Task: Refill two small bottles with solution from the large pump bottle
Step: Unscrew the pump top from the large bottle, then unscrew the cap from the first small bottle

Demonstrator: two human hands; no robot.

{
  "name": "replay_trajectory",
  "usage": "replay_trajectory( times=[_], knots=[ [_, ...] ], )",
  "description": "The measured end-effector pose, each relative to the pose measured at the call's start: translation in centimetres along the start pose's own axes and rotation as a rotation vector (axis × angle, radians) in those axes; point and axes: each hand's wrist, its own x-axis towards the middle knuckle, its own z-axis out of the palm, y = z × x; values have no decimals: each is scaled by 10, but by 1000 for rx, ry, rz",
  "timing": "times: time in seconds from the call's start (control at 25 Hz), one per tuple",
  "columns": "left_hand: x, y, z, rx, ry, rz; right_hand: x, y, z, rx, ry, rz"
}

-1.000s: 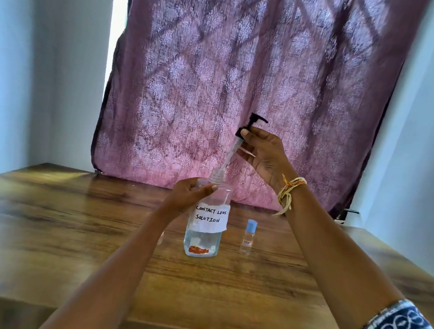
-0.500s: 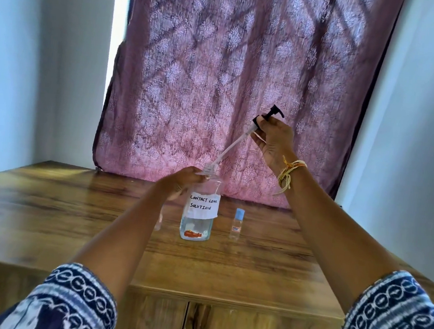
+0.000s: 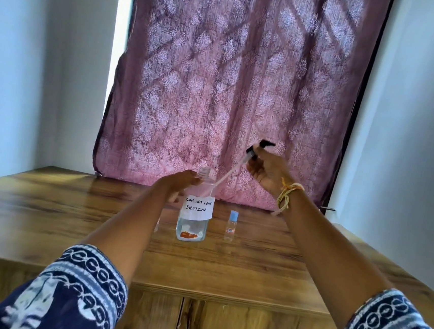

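Note:
The large clear bottle (image 3: 192, 225), labelled "contact lens solution", stands on the wooden table (image 3: 46, 214) with its neck open. My left hand (image 3: 181, 183) grips its shoulder. My right hand (image 3: 267, 170) holds the black pump head (image 3: 262, 145) up and to the right of the bottle. The pump's long tube (image 3: 232, 169) slants down, and its tip is beside the neck. One small bottle with a blue cap (image 3: 232, 225) stands just right of the large one. A second small bottle (image 3: 156, 226) is mostly hidden behind my left forearm.
A purple patterned curtain (image 3: 231, 86) hangs close behind the table's back edge. Pale walls close in on both sides. The table's front edge (image 3: 224, 299) runs above cupboard doors.
My right hand has drawn the pump head up and to the right, and the tube has come out of the bottle's neck. My left hand stays on the bottle.

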Motion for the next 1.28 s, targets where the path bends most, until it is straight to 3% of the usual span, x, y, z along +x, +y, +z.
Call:
replay_trajectory(
  times=[0.36,0.76,1.12,1.2,1.28],
  knots=[
    [0,-15,16,-69,81,147,-7,83,-55,-215,-8,323],
    [37,-53,16,-181,43,315,16,129,-116,-337,163,466],
    [44,-63,30,-129,58,458,53,144,-136,-433,114,494],
    [47,-67,31,-105,76,515,59,135,-135,-548,91,459],
    [49,-71,35,-91,99,595,67,128,-134,-827,8,359]
  ],
)
